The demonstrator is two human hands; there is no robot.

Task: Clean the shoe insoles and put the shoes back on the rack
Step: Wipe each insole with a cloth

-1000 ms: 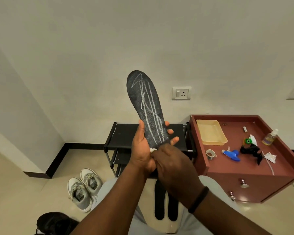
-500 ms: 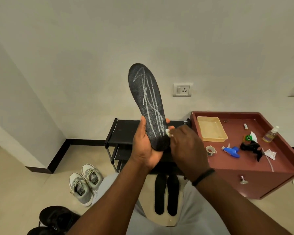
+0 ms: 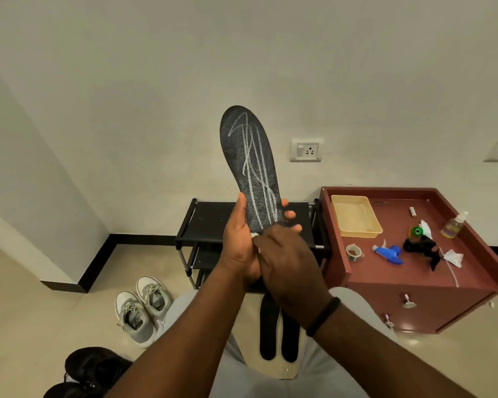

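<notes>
A black insole (image 3: 250,165) streaked with white chalk lines stands upright in front of me. My left hand (image 3: 242,245) grips its heel end, thumb on the left edge and fingertips showing on the right. My right hand (image 3: 288,268) covers the heel and pinches a small white piece (image 3: 255,234) against the insole's lower part. Two more black insoles (image 3: 278,331) lie side by side on the floor between my knees. A grey pair of sneakers (image 3: 143,307) sits on the floor to the left. The black shoe rack (image 3: 210,222) stands behind my hands.
A dark red cabinet (image 3: 414,271) at right carries a beige tray (image 3: 355,216), a tape roll (image 3: 354,252), a blue spray head (image 3: 388,253), a black object (image 3: 420,247) and a small bottle (image 3: 453,225). Black shoes (image 3: 89,372) lie at bottom left.
My right hand moved down from the insole's right edge to its heel, carrying the white piece along. The insole stays upright in my left hand.
</notes>
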